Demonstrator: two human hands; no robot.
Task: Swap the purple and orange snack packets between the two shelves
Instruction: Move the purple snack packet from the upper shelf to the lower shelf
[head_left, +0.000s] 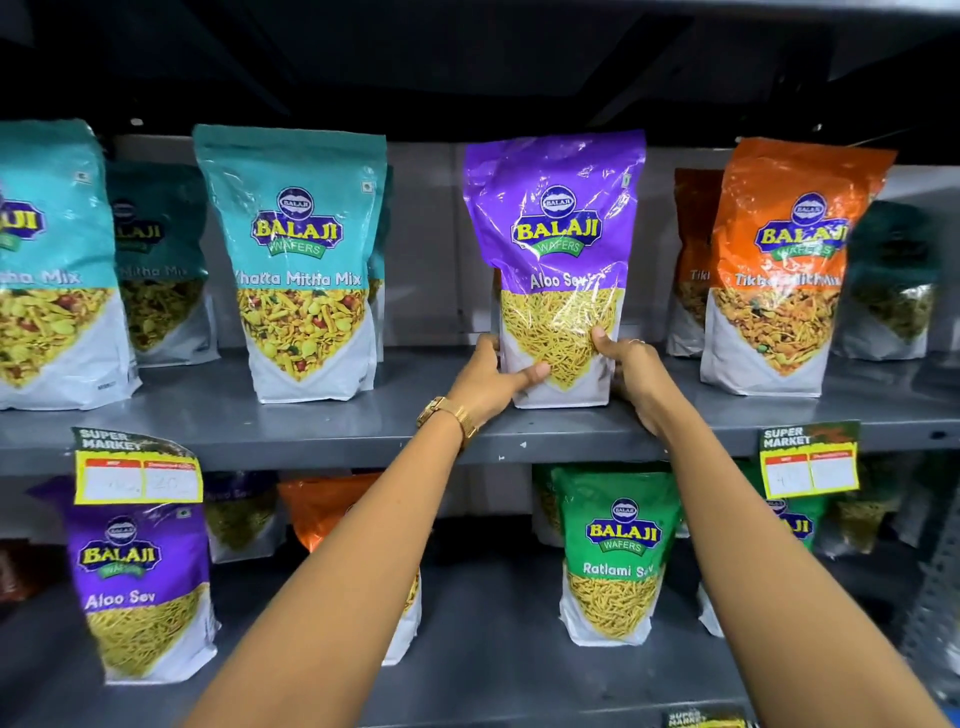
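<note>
A purple Aloo Sev packet (556, 228) stands upright on the upper shelf (311, 431), gripped at its lower corners by both hands. My left hand (491, 382) holds its left bottom edge, my right hand (631, 371) its right one. Further right on the same shelf stands an orange Tikha Mitha Mix packet (784, 260), with another orange packet (693, 249) behind it. On the lower shelf (493, 675) a second purple Aloo Sev packet (140, 582) stands at the left, and an orange packet (322, 504) is partly hidden behind my left forearm.
Teal Khatta Mitha Mix packets (306, 260) fill the upper shelf's left side. A green Ratlami Sev packet (615, 556) stands on the lower shelf between my arms. Yellow price tags (137, 470) (808, 462) hang from the upper shelf's front edge.
</note>
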